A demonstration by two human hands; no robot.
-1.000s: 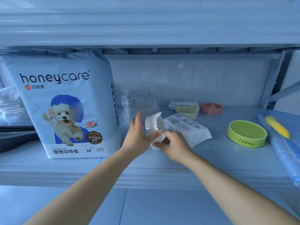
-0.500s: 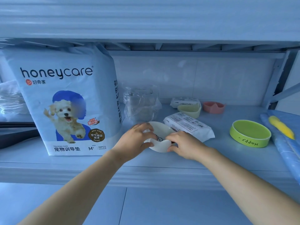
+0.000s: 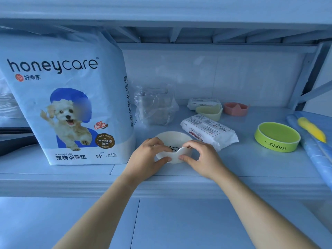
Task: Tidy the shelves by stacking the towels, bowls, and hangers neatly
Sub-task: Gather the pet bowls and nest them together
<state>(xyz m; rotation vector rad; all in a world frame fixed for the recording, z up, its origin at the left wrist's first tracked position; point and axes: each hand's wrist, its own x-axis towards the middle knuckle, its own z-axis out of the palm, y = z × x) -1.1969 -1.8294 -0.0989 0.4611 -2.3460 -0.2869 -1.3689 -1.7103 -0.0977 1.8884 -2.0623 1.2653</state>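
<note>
Gripping white bowl (image 3: 173, 141) with left hand (image 3: 147, 157) and right hand (image 3: 201, 159), one at each side of the near rim. Closed grip on both: fingers curled over the rim, thumbs against the outer wall. Held upright, apparently resting on shelf (image 3: 242, 162) near the front edge; cannot confirm contact, base hidden behind the hands. Just beside wipes pack (image 3: 208, 132) on the right, near honeycare training pads bag (image 3: 68, 97) on the left. Other bowls well apart: green bowl marked "Happy" (image 3: 277, 136) to the right, yellow bowl (image 3: 209, 112) and pink bowl (image 3: 236, 108) at the back. Clear plastic bag (image 3: 154, 105) behind, contents unclear.

Judged step: positioning one bowl as a start for the stack. No bowls stacked yet, so early in the task.

Risks:
- Close to the front edge; could slide off if released with a push or nudged by a wrist pulling away.
- Pinched only at the wavy near rim, on a smooth-looking wall; could slip or tip if lifted that way.
- Could knock the wipes pack when bringing the next bowl across.
- Mixed shapes and widths; may nest badly and sit tilted. Likely widest: green bowl, so probably better at the bottom.
</note>
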